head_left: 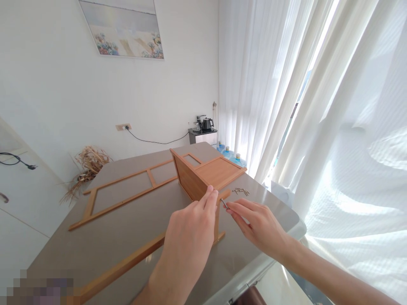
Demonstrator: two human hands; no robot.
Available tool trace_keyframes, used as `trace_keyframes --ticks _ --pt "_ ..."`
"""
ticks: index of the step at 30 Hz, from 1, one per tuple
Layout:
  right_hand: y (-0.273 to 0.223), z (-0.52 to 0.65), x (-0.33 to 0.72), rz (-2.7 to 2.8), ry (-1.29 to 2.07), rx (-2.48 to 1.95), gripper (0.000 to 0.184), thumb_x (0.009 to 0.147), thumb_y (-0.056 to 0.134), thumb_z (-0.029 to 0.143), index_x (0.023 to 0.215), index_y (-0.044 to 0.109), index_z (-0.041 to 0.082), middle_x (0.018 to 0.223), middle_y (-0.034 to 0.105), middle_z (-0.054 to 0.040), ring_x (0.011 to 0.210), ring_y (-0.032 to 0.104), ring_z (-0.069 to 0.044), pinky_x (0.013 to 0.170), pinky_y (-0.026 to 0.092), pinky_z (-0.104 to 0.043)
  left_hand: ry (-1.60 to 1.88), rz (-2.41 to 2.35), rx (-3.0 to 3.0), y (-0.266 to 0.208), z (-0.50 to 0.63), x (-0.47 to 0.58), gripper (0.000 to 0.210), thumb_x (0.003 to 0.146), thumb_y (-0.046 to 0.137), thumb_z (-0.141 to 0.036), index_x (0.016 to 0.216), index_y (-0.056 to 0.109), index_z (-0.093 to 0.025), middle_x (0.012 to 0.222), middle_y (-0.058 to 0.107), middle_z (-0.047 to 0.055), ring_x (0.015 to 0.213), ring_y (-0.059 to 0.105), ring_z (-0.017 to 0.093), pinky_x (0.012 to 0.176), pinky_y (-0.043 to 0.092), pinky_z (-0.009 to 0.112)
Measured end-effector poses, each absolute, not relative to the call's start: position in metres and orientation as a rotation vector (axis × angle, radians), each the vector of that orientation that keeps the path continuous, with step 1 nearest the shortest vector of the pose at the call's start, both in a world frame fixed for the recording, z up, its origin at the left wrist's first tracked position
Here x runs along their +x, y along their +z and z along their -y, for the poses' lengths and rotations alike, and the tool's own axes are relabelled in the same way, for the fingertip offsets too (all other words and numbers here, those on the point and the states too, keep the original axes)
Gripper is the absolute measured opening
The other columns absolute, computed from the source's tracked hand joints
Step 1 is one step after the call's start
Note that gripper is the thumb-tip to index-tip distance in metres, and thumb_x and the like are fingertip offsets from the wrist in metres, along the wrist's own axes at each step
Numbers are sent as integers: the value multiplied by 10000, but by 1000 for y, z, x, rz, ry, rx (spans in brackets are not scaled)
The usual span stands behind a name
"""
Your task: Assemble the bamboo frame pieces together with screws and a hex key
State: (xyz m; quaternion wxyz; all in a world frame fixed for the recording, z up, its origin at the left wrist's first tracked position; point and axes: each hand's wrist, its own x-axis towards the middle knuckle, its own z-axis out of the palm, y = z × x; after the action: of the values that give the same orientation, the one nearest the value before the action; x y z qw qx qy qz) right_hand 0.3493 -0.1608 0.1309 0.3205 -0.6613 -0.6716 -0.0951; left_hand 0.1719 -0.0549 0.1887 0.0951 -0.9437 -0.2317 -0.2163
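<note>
Woodwork in light brown fills the middle of the scene: a rectangular light-brown wooden panel with a raised border (192, 176) stands on edge on the smooth grey-brown table (127, 243), its face plain and unmarked. At its near end the left hand (193, 222) has its fingers bunched close against the wood; what they grip is hidden. The right hand (252, 218) pinches a thin silvery metal shank (224, 204) with its fingertips, its tip at the wood; I cannot tell if it is a screw or a tool.

Work looks partway: this fastening seems unfinished, and small loose brass-coloured metal fasteners (241, 191) lie unused to the right. On the far right a flat framed wooden panel (219, 171) lies down; on the left, an open ladder-like wooden frame (151, 178). Whether the long square-edged wooden rail (124, 265), near left, is joined stays hidden.
</note>
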Motion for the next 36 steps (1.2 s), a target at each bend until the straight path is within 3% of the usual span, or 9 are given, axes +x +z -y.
trace_keyframes --ticks 9,17,20,25,30,36 --pt "136 162 354 1818 -354 -1680 250 1069 418 213 1106 666 222 854 703 -34 678 645 -140 601 469 -270 -665 692 -2813 187 56 173 389 977 578 -130 1359 596 -203 1362 684 49 849 778 190 528 556 293" --pt "150 166 360 1890 -616 -1691 262 1057 432 187 1012 689 212 829 711 -43 617 603 -135 578 439 -278 -623 719 -2814 190 57 172 389 995 556 -147 1379 583 -203 1201 769 55 784 767 183 505 499 277" --pt "146 166 354 1840 -402 -1706 264 1063 434 225 984 685 219 792 699 -32 626 611 -138 582 453 -273 -625 725 -2807 190 57 172 396 1004 544 -154 1394 572 -213 1165 780 54 773 766 182 498 480 272" --pt "142 161 333 1540 233 -1718 318 1056 464 338 816 645 232 684 667 8 631 642 -136 532 454 -230 -639 696 -2814 189 56 172 392 1011 532 -156 1399 559 -206 1191 771 52 805 770 186 509 479 280" --pt "143 153 318 1280 775 -1486 320 1046 485 417 886 673 214 764 718 9 697 745 -153 651 545 -237 -666 715 -2861 186 54 172 400 1006 525 -148 1402 542 -207 994 800 -3 732 753 181 487 456 285" --pt "135 153 308 1395 653 -1452 245 1019 531 310 840 672 220 766 758 8 757 735 -149 709 541 -229 -698 677 -2894 186 54 171 371 1029 470 -168 1393 530 -209 1219 760 34 877 764 179 536 496 282"
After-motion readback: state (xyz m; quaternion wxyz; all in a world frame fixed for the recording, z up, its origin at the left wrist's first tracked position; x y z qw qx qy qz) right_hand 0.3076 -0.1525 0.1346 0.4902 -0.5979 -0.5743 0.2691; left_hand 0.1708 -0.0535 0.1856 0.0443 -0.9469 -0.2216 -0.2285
